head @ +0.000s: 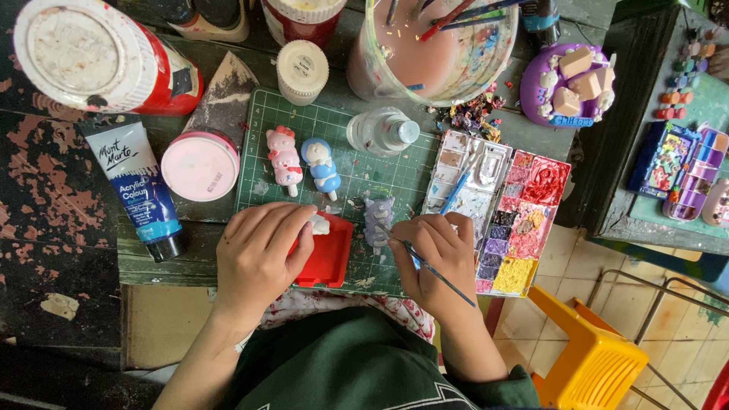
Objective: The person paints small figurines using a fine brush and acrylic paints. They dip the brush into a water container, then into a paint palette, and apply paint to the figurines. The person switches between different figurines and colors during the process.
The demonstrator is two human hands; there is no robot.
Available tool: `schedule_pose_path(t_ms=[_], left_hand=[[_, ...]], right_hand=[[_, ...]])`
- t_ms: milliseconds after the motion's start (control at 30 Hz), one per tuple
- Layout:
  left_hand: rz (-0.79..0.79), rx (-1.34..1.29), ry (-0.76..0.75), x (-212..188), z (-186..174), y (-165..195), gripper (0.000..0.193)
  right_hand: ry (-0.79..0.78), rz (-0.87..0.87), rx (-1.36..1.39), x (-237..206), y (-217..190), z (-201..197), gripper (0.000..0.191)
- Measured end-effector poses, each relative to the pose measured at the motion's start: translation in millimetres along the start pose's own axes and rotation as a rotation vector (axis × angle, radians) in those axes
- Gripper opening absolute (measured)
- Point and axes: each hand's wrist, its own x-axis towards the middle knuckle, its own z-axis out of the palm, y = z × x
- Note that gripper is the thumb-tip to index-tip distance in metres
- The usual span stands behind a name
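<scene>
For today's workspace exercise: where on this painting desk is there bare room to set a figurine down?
Bare cutting mat lies between the blue figurine, glass bottle and paint palette. A second patch is dark tabletop left of the paint tube. The back row of jars is crowded.

Two little figurines [304, 163] sit on the cutting mat [380, 178], paint palette [505, 209] just right of it. Paint tube [140, 190] lies off left on the tabletop [45, 190].

1. Your left hand [258, 254] sits palm down with the fingers curled over, knuckles up toward the camera and the wrist pretty much straight.
2. Your right hand [437, 254] is bunched into a pen-style pinch, thumb and fingertips pressed together and pointing left.
3. Both forearms come up from the bottom edge, elbows tucked near your body, hands close together but not touching.
</scene>
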Motion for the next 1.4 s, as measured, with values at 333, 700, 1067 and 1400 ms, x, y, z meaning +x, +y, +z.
schedule_pose_path(t_ms=[333, 700, 1067, 1400], left_hand=[[0.003, -0.011, 0.013, 1.3, -0.3, 1.0, 0.021], [-0.001, -0.020, 0.012, -0.2, 1.1, -0.3, 0.022], [0.001, -0.023, 0.009, 0.0, 0.8, 0.5, 0.021], [0.003, -0.023, 0.010, -0.2, 0.8, 0.8, 0.022]], right_hand=[[0.007, -0.032, 0.034, -1.8, 3.4, 2.4, 0.020], [0.050, 0.035, -0.014, 12.2, 7.4, 7.0, 0.015], [0.019, 0.018, -0.016, 17.0, 5.5, 4.3, 0.016], [-0.038, -0.055, 0.048, 16.0, 0.2, -5.2, 0.022]])
